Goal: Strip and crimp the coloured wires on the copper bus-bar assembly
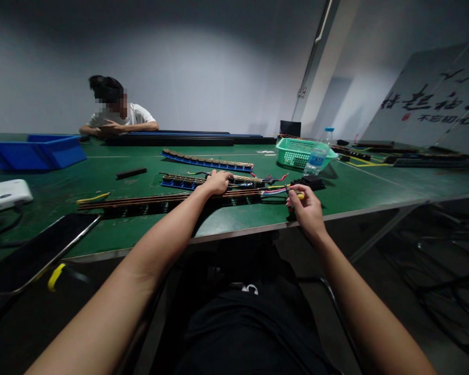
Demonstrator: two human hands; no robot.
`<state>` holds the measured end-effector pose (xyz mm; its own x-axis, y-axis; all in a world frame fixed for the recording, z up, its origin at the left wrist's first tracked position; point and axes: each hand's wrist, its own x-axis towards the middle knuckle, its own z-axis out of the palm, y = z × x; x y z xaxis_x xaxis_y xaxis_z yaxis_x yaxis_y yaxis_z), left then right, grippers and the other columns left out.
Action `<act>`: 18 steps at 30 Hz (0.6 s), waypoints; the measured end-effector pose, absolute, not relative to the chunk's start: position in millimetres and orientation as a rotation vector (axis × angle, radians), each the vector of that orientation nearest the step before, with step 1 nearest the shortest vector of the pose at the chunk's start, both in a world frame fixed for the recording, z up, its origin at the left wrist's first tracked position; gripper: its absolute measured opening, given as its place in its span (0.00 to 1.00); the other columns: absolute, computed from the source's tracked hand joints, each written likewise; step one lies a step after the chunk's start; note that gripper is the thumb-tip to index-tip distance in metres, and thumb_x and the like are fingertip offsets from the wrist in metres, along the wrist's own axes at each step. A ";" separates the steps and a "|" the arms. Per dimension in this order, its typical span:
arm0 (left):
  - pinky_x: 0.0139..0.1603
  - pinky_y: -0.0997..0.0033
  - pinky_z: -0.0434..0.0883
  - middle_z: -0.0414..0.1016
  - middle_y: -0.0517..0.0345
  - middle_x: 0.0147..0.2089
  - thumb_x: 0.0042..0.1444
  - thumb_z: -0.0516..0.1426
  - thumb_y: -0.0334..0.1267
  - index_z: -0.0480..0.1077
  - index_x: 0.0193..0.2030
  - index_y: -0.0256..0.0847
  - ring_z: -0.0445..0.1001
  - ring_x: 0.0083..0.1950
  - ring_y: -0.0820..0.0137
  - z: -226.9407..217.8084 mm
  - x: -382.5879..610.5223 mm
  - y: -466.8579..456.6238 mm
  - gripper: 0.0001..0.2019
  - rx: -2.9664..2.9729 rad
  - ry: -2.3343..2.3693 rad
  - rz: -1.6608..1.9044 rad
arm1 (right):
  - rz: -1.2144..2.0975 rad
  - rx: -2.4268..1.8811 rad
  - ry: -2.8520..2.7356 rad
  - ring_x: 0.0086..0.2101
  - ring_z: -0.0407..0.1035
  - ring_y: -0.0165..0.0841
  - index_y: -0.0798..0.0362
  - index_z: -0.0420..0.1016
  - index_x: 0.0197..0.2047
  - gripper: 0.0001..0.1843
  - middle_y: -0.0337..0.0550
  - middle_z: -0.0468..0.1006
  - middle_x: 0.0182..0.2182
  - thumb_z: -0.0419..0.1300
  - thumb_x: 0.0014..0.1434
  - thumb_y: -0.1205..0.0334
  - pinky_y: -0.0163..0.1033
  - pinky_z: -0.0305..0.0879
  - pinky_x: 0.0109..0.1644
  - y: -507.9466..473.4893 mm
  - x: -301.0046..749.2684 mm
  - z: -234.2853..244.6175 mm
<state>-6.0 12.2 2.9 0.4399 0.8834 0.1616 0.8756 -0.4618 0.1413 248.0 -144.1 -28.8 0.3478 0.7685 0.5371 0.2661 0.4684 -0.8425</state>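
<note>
Green table (359,182), long strip (140,200) crosswise, screwdriver (299,196) leftward.

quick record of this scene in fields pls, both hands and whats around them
left hand: rests on long strip
right hand: grips yellow-handled tool near the table edge
surface: green table
nearby: green basket, water bottle, blue bin
other: person seated at the far side
</note>
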 end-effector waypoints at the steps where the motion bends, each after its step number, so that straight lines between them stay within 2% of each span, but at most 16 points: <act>1: 0.63 0.48 0.65 0.66 0.56 0.69 0.64 0.45 0.34 0.67 0.65 0.51 0.62 0.66 0.51 2.9 -5.9 12.1 0.25 2.632 1.609 0.335 | 0.504 -1.035 -1.125 0.23 0.67 0.28 0.50 0.69 0.42 0.27 0.32 0.71 0.23 0.66 0.51 0.37 0.33 0.64 0.26 -142.7 246.9 -27.1; 6: 0.63 0.47 0.66 0.66 0.55 0.69 0.64 0.46 0.35 0.67 0.65 0.51 0.61 0.67 0.51 2.2 -5.3 12.4 0.25 2.616 1.617 0.353 | 0.756 -0.880 -0.762 0.16 0.63 0.25 0.48 0.62 0.38 0.35 0.25 0.66 0.18 0.68 0.42 0.29 0.31 0.62 0.20 -139.9 244.4 -22.8; 9: 0.63 0.47 0.66 0.66 0.56 0.69 0.64 0.46 0.35 0.67 0.65 0.52 0.61 0.67 0.51 1.7 -5.3 13.4 0.25 2.617 1.620 0.352 | 0.756 -0.886 -0.729 0.16 0.62 0.23 0.47 0.62 0.38 0.36 0.23 0.64 0.19 0.66 0.42 0.27 0.31 0.64 0.21 -140.0 244.1 -24.3; 11: 0.63 0.46 0.66 0.66 0.56 0.69 0.64 0.45 0.35 0.67 0.65 0.51 0.62 0.67 0.50 1.7 -5.5 13.8 0.25 2.623 1.611 0.353 | 0.688 -0.923 -0.794 0.17 0.63 0.24 0.48 0.63 0.39 0.33 0.25 0.66 0.21 0.66 0.45 0.30 0.31 0.64 0.22 -142.5 241.9 -27.0; 14: 0.62 0.46 0.66 0.66 0.55 0.69 0.65 0.45 0.35 0.67 0.66 0.50 0.62 0.66 0.50 2.1 -5.6 13.4 0.25 2.621 1.612 0.351 | 0.452 -1.058 -1.050 0.23 0.65 0.27 0.50 0.70 0.41 0.26 0.32 0.71 0.26 0.69 0.49 0.40 0.33 0.66 0.26 -153.0 233.9 -35.1; 18: 0.63 0.47 0.66 0.66 0.55 0.69 0.65 0.45 0.35 0.67 0.66 0.50 0.62 0.66 0.51 2.6 -5.0 12.7 0.25 2.621 1.615 0.351 | 0.120 -1.270 -1.270 0.28 0.69 0.31 0.50 0.74 0.49 0.21 0.39 0.76 0.32 0.65 0.57 0.47 0.37 0.69 0.34 -168.7 221.9 -49.2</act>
<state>-5.0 12.7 2.6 0.4316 0.8862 0.1688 0.8764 -0.4562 0.1545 221.9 -168.7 -49.2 0.3838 0.6757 0.6293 0.5461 0.3834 -0.7448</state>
